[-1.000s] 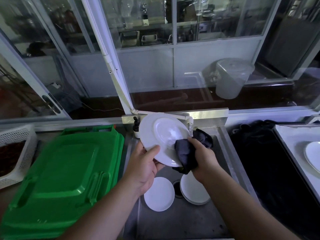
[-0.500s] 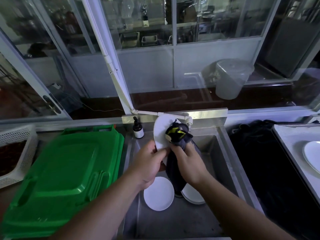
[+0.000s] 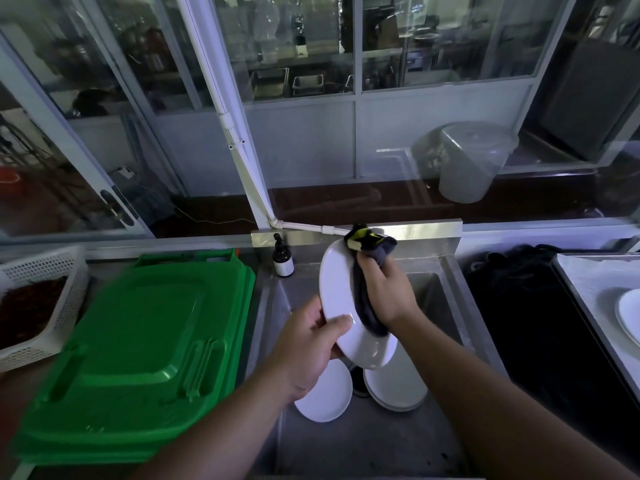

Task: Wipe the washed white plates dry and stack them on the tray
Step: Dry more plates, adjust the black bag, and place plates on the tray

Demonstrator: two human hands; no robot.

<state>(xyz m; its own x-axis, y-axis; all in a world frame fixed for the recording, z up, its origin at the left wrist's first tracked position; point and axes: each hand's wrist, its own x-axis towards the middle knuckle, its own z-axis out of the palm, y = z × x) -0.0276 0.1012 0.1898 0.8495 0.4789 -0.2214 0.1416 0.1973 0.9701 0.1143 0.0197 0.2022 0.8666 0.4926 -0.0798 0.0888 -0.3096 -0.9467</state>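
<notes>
Holding the plate [image 3: 337, 299] up on its edge over the sink [image 3: 367, 441], the left hand [image 3: 304, 348] pinches the low rim with its thumb on the front and its other fingers curled behind. The right hand [image 3: 388, 292] is closed tight on the dark cloth [image 3: 363, 306] and presses it on the plate's far side.

The plate is up in the air, not on the tray [image 3: 588, 299] yet. The tray is far off to the right, with one white plate [image 3: 628, 317] on it already.

What could go wrong? The plate looks wet and smooth, so it may slip out of that small pinch. If the cloth hand pushes too hard, it could pop the plate loose. Then it would fall on the two plates [image 3: 360, 396] in the sink right below, and they could chip or break.

The cloth hangs in a bunch. It might miss some wet spots. A damp plate would then go on the stack.

The small bottle [image 3: 283, 259] stands just behind the plate. A big swing could knock it over.
</notes>
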